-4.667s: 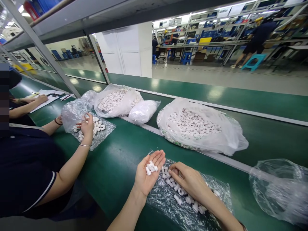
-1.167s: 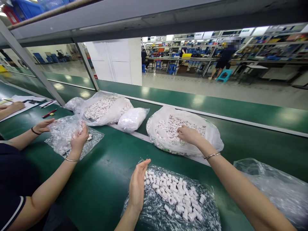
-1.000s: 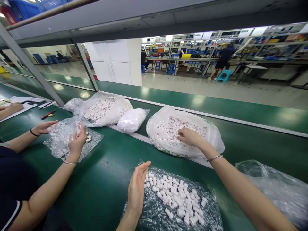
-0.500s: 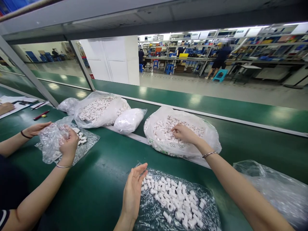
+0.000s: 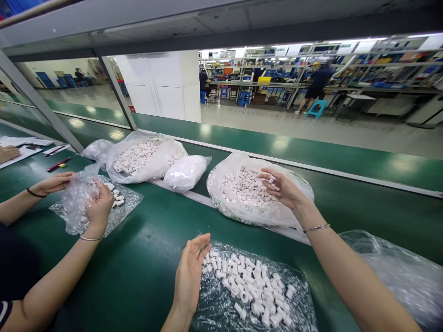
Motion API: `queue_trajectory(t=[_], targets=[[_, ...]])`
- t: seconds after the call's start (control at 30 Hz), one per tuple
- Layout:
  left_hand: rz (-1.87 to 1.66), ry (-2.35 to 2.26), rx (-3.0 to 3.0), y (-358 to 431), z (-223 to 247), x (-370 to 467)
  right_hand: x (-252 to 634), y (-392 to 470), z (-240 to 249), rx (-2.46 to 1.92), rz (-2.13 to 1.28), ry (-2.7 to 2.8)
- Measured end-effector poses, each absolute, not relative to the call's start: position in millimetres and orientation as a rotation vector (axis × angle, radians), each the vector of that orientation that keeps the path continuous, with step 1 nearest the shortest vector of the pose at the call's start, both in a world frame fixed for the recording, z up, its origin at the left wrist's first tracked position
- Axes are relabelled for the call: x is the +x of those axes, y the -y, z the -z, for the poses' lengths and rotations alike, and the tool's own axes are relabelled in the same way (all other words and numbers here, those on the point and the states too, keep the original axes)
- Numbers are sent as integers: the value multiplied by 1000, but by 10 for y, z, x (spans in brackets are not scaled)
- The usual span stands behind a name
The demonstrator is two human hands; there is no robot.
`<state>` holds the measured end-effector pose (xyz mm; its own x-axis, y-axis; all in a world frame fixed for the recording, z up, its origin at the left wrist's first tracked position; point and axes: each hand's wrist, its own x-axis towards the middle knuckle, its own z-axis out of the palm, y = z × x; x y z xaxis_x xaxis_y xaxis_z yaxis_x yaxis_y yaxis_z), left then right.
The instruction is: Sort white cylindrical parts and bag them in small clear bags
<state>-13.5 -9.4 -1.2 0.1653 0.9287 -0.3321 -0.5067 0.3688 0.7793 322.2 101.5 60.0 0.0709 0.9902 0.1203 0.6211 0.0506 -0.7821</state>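
Observation:
My right hand (image 5: 281, 188) is raised over the right part of an open bag (image 5: 221, 203) full of small white plastic fittings. A white plastic fitting (image 5: 272, 180) is held among its curled fingers; others in the palm cannot be made out. My left hand (image 5: 189, 272) rests open at the left edge of a clear plastic bag (image 5: 221, 313), its fingers stretched out and holding nothing. On that flat bag, or inside it, lies a spread of white fittings (image 5: 251, 281), some showing round flanged ends.
At left a co-worker's hands (image 5: 98, 203) hold a crumpled clear bag (image 5: 79, 196). Another open bag of fittings (image 5: 136, 157) and a closed white bag (image 5: 187, 173) stand behind. Clear bags (image 5: 398, 276) lie at right. A red pen (image 5: 58, 164) is at far left. A shelf (image 5: 221, 27) hangs overhead.
My right hand has lifted from the fittings in the open bag and moved right, with a white fitting now showing in its fingers. My left hand has barely moved. The co-worker's bag has shifted slightly.

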Motion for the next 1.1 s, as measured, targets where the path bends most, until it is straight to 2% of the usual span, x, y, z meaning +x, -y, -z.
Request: queue_trajectory(t=[0.2,0.37,0.83,1.1], targets=[[-1110,-915,575,77,74,-145,3210,-1347,-470,-1936,-443,1783],[-1114,-921,569,74,105,-136,3161,-1538,-347,-2101,-429,1891],[-1073,-915,573,77,64,-152,3313,-1088,-684,-1724,-486,1550],[-1017,-892,585,90,73,-190,3176,-1354,-450,-2173,-280,1685]])
